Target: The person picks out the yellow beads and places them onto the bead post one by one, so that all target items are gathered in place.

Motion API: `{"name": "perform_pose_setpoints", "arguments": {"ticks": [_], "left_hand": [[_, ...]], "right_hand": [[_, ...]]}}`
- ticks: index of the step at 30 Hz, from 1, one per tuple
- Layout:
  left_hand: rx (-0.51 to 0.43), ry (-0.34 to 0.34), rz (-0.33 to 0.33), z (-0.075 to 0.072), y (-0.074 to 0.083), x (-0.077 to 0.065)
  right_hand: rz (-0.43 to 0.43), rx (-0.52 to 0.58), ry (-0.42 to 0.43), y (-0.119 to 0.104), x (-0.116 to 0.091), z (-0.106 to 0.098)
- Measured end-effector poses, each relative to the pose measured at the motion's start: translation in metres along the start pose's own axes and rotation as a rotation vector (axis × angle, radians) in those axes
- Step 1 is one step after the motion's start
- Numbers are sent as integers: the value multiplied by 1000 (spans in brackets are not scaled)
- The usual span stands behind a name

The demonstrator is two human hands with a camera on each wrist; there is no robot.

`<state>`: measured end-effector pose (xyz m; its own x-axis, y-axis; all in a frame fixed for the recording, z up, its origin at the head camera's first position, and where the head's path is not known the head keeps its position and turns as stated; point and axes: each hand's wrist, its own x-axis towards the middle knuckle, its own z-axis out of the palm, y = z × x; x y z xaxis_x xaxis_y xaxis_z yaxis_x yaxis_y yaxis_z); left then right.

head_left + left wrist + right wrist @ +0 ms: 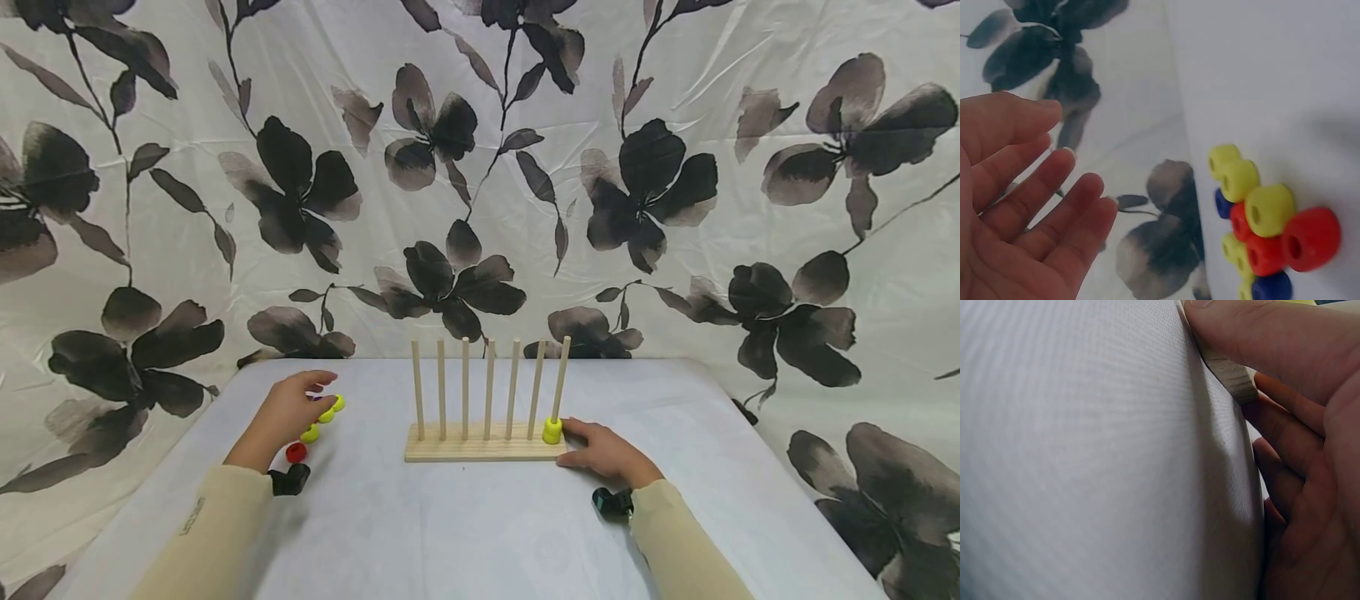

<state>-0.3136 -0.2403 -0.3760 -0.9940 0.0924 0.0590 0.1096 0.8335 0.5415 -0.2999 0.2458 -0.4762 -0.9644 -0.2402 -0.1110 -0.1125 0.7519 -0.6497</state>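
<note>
A wooden rack (480,451) with several upright pegs stands mid-table. A yellow bead (552,430) sits at the bottom of the rightmost peg. My right hand (600,454) rests on the table against the rack's right end (1232,375), thumb along the wood, fingers loose. My left hand (288,408) hovers open over a pile of beads (1260,225) in yellow, red and blue, holding nothing. The head view shows some of that pile: yellow beads (327,413) and a red bead (296,452) beside the hand.
A white cloth covers the table (480,533). A flower-printed sheet (480,167) hangs behind and at both sides. Black wrist cameras (288,480) sit under each sleeve. The table's left edge (1185,144) runs close to the beads.
</note>
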Motion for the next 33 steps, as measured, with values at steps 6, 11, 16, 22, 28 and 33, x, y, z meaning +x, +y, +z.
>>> {"name": "perform_pose_setpoints", "arguments": {"ticks": [6, 11, 16, 22, 28, 33], "left_hand": [[33, -19, -39, 7, -17, 0], [49, -52, -93, 9, -24, 1], [55, -81, -139, 13, -28, 1], [50, -98, -180, 17, -35, -1], [76, -109, -176, 21, -45, 1], [109, -117, -192, 25, -51, 3]], "right_hand": [[0, -6, 0, 1, -1, 0], [-9, -7, 3, 1, -2, 0], [-4, -5, 4, 1, -2, 0], [-18, -11, 9, 0, -2, 0], [-22, -7, 10, 1, -2, 0], [-16, -9, 10, -1, -3, 0]]}}
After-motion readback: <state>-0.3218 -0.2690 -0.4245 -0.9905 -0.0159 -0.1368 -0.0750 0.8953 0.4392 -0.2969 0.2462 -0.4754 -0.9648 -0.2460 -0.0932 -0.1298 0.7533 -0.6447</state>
